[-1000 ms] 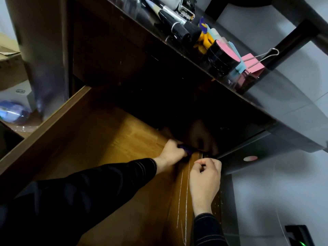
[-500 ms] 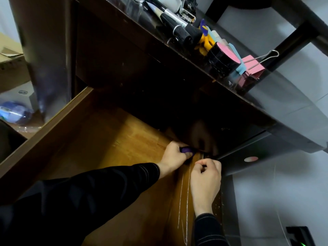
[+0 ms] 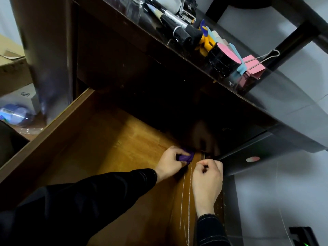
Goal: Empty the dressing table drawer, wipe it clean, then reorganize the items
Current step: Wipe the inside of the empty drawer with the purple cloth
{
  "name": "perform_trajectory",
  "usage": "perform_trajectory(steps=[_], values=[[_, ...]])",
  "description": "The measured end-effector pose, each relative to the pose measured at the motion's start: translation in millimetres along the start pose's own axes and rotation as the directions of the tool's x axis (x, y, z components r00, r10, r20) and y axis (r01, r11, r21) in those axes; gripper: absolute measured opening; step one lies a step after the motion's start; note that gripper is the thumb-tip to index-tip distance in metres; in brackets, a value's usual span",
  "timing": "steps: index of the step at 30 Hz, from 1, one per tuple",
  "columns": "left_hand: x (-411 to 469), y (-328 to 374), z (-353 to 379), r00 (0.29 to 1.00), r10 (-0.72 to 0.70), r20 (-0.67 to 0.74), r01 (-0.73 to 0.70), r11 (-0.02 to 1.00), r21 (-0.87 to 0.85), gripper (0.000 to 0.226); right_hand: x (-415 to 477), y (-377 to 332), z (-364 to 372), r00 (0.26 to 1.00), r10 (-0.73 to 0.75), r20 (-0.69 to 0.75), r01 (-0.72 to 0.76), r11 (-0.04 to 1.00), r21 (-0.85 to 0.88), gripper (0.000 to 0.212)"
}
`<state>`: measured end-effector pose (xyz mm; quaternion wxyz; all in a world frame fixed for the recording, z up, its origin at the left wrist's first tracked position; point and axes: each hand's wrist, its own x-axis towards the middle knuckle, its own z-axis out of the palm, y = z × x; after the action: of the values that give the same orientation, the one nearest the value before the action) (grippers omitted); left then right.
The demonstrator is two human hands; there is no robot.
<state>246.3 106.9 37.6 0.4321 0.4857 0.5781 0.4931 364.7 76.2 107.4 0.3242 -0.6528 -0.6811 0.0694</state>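
- Left hand (image 3: pixel 169 164), centre frame, is clenched round a purple cloth (image 3: pixel 185 157) and presses it into the far right corner of the bare drawer (image 3: pixel 53 139), likely wiping trapped dust.
- Right hand (image 3: pixel 207 176), just beside it, curls its fingers over the drawer's right rim, probably to steady it.

back of drawer (image 3: pixel 110 144) lost in shadow, purple cloth (image 3: pixel 186 156) mostly buried in left hand (image 3: pixel 170 165), blue object (image 3: pixel 13 114) far left blurred, black device (image 3: pixel 301 237) cut off
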Motion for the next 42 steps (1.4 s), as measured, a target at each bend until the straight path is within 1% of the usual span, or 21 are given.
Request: perform_trajectory(steps=[2,4,7,9,10,13,16,17,18,22,24,26,28,29,31,34,36,37,38,40,42], values=[[-1.4,-5.7,-4.3,0.995,-0.081,0.052,0.081,0.997,0.009,0.029,-0.4,-0.6,0.7,1.000,0.007,0.002,-0.007,1.000,0.001,0.012],[1.6,2.2,-7.6,0.992,-0.100,0.080,0.104,0.994,-0.042,0.026,-0.7,-0.3,0.3,1.000,0.016,-0.003,-0.016,1.000,0.001,0.010],[4.6,23.6,-8.0,0.997,-0.030,0.069,0.041,0.985,-0.165,0.027,-1.1,1.2,-1.2,0.998,0.057,-0.022,-0.056,0.997,0.046,0.010],[1.8,29.3,-6.7,0.998,0.018,0.059,-0.002,0.966,-0.258,0.025,-1.3,2.8,-1.9,0.992,0.124,-0.026,-0.121,0.986,0.114,0.013],[-0.8,28.8,-6.9,0.997,0.048,0.061,-0.031,0.964,-0.263,0.026,-1.1,3.3,-1.7,0.986,0.169,-0.016,-0.164,0.975,0.151,0.013],[-5.1,15.4,-10.5,0.992,0.082,0.099,-0.070,0.990,-0.124,0.030,-0.5,5.0,-1.3,0.969,0.245,0.025,-0.245,0.947,0.209,0.015],[-6.6,3.4,-17.2,0.980,-0.049,0.193,0.052,0.999,-0.011,0.028,-0.8,3.5,-2.3,0.970,0.241,0.036,-0.243,0.949,0.201,0.015],[-6.4,3.2,-18.5,0.975,-0.078,0.210,0.082,0.997,-0.010,0.027,-1.1,3.3,-2.8,0.970,0.240,0.033,-0.241,0.950,0.197,0.015],[-6.1,5.9,-19.2,0.975,-0.070,0.209,0.077,0.997,-0.029,0.026,-1.1,3.3,-3.0,0.971,0.239,0.031,-0.240,0.951,0.195,0.015],[-5.4,28.6,-16.3,0.984,0.070,0.164,-0.037,0.979,-0.200,0.028,-0.9,3.6,-2.7,0.971,0.238,0.030,-0.239,0.949,0.204,0.016],[-6.5,31.9,-15.0,0.984,0.097,0.150,-0.066,0.977,-0.200,0.030,-0.7,3.0,-2.0,0.971,0.239,0.023,-0.239,0.951,0.198,0.017],[-7.0,23.0,-15.9,0.983,0.091,0.161,-0.076,0.993,-0.096,0.031,-0.7,3.1,-1.7,0.970,0.243,0.023,-0.243,0.951,0.191,0.017],[-8.9,9.5,-19.1,0.979,0.004,0.204,-0.017,0.998,0.061,0.031,-0.8,3.2,-1.8,0.970,0.241,0.029,-0.242,0.953,0.183,0.017],[-9.9,4.6,-20.1,0.974,-0.042,0.223,0.019,0.994,0.103,0.031,-1.0,3.4,-2.0,0.970,0.240,0.033,-0.242,0.953,0.183,0.017],[-10.3,5.3,-20.7,0.970,-0.063,0.233,0.047,0.996,0.076,0.029,-1.2,3.6,-2.0,0.970,0.240,0.035,-0.242,0.953,0.182,0.016],[-9.1,26.9,-16.0,0.986,0.024,0.165,-0.009,0.996,-0.089,0.026,-1.2,3.1,-2.4,0.971,0.236,0.029,-0.237,0.953,0.189,0.017],[-8.4,40.0,-13.1,0.990,0.047,0.132,-0.019,0.978,-0.209,0.022,-1.6,2.6,-2.6,0.972,0.234,0.024,-0.234,0.953,0.194,0.017],[-8.7,42.5,-12.7,0.990,0.055,0.130,-0.023,0.972,-0.235,0.021,-1.8,2.4,-2.6,0.972,0.233,0.024,-0.234,0.952,0.196,0.017],[-9.2,41.4,-12.8,0.989,0.066,0.131,-0.034,0.971,-0.237,0.022,-1.7,2.2,-2.7,0.972,0.233,0.028,-0.234,0.952,0.198,0.017],[-10.7,29.7,-15.8,0.986,0.062,0.153,-0.035,0.985,-0.171,0.027,-1.6,1.9,-3.3,0.971,0.234,0.039,-0.237,0.950,0.202,0.016],[-13.3,12.6,-20.2,0.978,-0.031,0.208,0.046,0.996,-0.071,0.027,-2.0,2.4,-3.6,0.971,0.235,0.051,-0.240,0.949,0.206,0.016]])
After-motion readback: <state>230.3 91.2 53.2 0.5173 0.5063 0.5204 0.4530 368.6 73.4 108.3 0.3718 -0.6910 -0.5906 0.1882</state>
